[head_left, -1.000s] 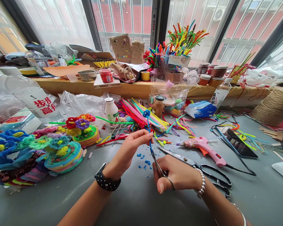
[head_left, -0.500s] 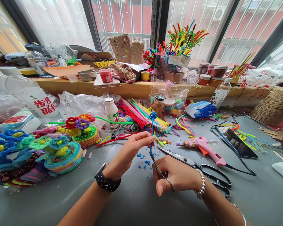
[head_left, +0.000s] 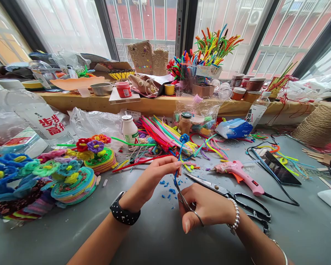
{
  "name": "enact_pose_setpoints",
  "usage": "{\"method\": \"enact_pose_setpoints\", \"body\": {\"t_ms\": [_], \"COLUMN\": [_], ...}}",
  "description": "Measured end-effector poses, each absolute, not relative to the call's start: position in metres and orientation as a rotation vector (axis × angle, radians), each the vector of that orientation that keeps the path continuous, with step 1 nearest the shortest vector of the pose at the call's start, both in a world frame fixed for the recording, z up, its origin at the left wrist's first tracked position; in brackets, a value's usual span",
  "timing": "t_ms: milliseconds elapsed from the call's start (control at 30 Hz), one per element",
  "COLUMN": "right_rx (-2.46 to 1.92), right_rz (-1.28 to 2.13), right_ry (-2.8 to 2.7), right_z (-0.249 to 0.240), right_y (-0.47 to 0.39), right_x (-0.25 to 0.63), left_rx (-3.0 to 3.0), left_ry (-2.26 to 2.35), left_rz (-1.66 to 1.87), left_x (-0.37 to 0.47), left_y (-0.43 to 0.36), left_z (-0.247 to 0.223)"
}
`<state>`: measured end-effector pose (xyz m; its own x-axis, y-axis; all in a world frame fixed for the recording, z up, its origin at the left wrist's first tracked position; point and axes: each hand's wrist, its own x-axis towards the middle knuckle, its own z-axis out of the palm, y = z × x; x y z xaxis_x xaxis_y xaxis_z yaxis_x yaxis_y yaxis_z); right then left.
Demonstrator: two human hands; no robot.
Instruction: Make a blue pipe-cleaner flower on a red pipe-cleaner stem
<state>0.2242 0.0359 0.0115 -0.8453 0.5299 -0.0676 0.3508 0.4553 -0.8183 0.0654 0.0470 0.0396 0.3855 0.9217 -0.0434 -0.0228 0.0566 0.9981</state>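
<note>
Between the thumb and fingers of my left hand [head_left: 158, 173] is a blue pipe cleaner [head_left: 184, 138] with a curled flower-like top, held upright. My right hand [head_left: 201, 206] grips small scissors [head_left: 185, 201], fingers through the handles. Their blades point up and meet the pipe cleaner's lower end, just under my left fingertips. Blue fuzz clippings [head_left: 172, 191] lie scattered on the grey table below. Large black-handled shears [head_left: 231, 193] rest beside my right hand, partly behind it.
A pink glue gun [head_left: 242, 175] with its cord lies to the right, near a phone [head_left: 283, 169]. Colourful pipe-cleaner flowers [head_left: 68, 167] stand at left. A bundle of pipe cleaners [head_left: 165, 134], a white bottle [head_left: 130, 130] and a brown jar [head_left: 185, 123] are behind my hands.
The curled blue top has tilted slightly to the right. My left fingers have shifted a little on the stem; my right hand with the scissors is nearly still.
</note>
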Motion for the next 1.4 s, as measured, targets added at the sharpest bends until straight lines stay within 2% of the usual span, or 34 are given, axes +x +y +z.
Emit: {"method": "enact_pose_setpoints", "body": {"t_ms": [500,1400], "right_rx": [-0.773,-0.854], "right_rz": [1.364,1.422], "right_ry": [-2.491,-2.25], "right_z": [0.0087,0.0058], "right_y": [0.0363,0.035], "right_x": [0.2237,0.2183], "left_rx": [1.318,1.147], "left_ry": [0.921,0.937], "left_rz": [0.895,1.193], "left_x": [0.0665,0.0682], "left_y": [0.0466,0.0493], "left_z": [0.0388,0.0362]}}
